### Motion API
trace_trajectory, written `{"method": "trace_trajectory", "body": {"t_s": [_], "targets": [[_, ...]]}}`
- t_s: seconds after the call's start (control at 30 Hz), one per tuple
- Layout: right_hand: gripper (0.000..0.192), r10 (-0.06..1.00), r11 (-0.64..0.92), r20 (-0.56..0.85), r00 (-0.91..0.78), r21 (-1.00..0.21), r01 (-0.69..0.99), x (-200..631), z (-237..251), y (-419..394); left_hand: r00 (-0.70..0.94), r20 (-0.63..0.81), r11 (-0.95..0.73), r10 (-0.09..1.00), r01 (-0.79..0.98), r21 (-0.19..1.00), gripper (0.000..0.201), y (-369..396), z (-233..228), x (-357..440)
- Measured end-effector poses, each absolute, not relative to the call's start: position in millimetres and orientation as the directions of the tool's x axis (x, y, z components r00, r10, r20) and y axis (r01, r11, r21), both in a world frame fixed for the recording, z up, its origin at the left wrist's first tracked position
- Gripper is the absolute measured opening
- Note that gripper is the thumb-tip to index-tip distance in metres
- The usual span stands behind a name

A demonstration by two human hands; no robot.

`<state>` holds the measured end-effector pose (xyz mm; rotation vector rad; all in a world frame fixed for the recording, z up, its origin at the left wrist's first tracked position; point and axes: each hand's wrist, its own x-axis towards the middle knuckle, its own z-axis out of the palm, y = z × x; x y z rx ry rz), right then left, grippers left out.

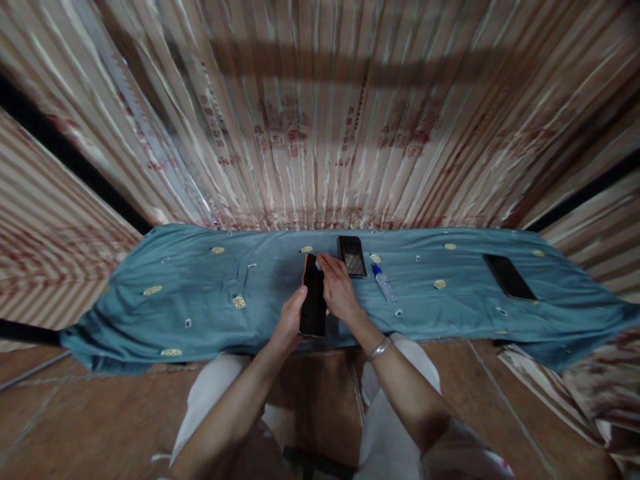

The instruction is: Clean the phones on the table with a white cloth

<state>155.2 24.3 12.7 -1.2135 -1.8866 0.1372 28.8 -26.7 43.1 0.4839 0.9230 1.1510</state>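
Observation:
A dark smartphone [313, 303] with an orange-brown edge is tilted up above the blue cloth. My left hand [291, 316] grips it from the left, thumb along its side. Against the upper right part of the screen, my right hand [339, 285] presses bunched fingers. A bit of a small pale wipe [319, 265] shows under those fingertips; most of it is hidden. Just beyond my right hand lies a black phone-sized device [353, 257] with a grey panel on its lower half. Right of that is a clear spray bottle [385, 284] with a blue top, lying on its side.
A blue patterned cloth [270, 280] covers the long, narrow table. Another dark smartphone [509, 277] lies flat towards the right end. Striped curtains [320, 133] hang behind and at both sides, with dark poles [90, 167] at the sides. My knees are at the front edge.

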Motion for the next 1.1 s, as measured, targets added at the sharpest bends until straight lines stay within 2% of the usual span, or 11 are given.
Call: {"method": "trace_trajectory", "body": {"t_s": [0.3,0.57,0.83,1.0,1.1], "targets": [[0.047,0.786,0.503,0.612,-0.091,-0.547,0.669,161,12,27,0.159,-0.387,0.399,0.908,-0.605,0.689,0.032,-21,46,22],[0.049,0.804,0.489,0.593,-0.049,-0.611,0.622,164,13,27,0.21,-0.407,0.442,0.889,-0.625,0.643,0.038,-17,50,20],[0.052,0.817,0.503,0.561,-0.134,-0.578,0.642,154,13,10,0.145,-0.368,0.365,0.918,-0.67,0.647,0.033,-7,48,21],[0.051,0.799,0.54,0.571,-0.188,-0.545,0.642,149,13,-1,0.074,-0.406,0.348,0.911,-0.664,0.662,0.024,0,49,15],[0.05,0.789,0.555,0.578,-0.209,-0.524,0.646,151,11,-2,0.079,-0.437,0.375,0.896,-0.664,0.647,0.026,2,49,15]]}}
